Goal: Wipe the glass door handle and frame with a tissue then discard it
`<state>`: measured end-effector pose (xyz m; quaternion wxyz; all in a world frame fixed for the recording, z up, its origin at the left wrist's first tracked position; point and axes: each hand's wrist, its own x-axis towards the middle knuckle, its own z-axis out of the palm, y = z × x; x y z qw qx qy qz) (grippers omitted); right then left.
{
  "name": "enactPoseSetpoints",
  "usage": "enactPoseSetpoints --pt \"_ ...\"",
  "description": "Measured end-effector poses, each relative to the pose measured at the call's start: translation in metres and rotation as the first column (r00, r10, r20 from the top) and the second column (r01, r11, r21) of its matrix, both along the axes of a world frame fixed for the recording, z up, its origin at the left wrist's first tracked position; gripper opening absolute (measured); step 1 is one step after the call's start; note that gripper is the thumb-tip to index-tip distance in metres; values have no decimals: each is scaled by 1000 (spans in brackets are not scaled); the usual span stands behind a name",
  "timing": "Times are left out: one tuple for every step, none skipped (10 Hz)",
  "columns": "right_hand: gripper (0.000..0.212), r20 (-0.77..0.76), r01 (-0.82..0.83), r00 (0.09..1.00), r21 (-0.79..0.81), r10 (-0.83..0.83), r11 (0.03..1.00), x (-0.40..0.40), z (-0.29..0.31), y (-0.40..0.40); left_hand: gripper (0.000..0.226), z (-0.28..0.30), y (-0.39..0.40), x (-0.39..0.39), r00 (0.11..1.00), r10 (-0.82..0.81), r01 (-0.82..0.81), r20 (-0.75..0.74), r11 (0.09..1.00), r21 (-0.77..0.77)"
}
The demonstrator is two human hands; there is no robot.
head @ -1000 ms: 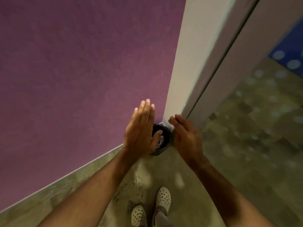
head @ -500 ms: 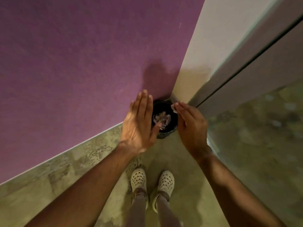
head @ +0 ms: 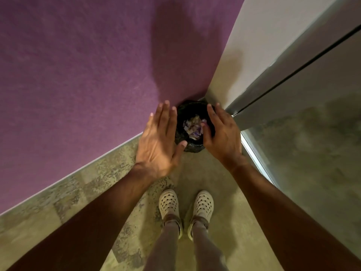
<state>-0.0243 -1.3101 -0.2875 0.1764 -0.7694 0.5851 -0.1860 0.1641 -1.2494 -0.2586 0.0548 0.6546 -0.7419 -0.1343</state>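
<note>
A small black-lined bin (head: 190,147) stands on the floor in the corner between the purple wall and the door frame. Crumpled tissues (head: 192,126) lie inside it. My left hand (head: 159,141) hovers flat over the bin's left side, fingers spread, holding nothing. My right hand (head: 222,133) hovers over the bin's right side, fingers spread and empty, hiding part of the rim. The grey metal door frame (head: 289,75) rises at the right, with the glass door (head: 312,153) beside it. The door handle is out of view.
A purple wall (head: 88,75) fills the left and top. A pale wall strip (head: 254,45) meets it in the corner. My feet in pale perforated clogs (head: 169,204) stand on the mottled floor (head: 97,192) just behind the bin.
The view has tilted down towards the bin, which now shows more fully. Both hands have spread apart over the bin, and the right hand's fingers have opened.
</note>
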Motion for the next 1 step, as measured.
enactPoseSetpoints --pt "52 10 8 1000 -24 -8 1000 2 16 -3 80 8 -10 -3 1000 -27 27 12 1000 -8"
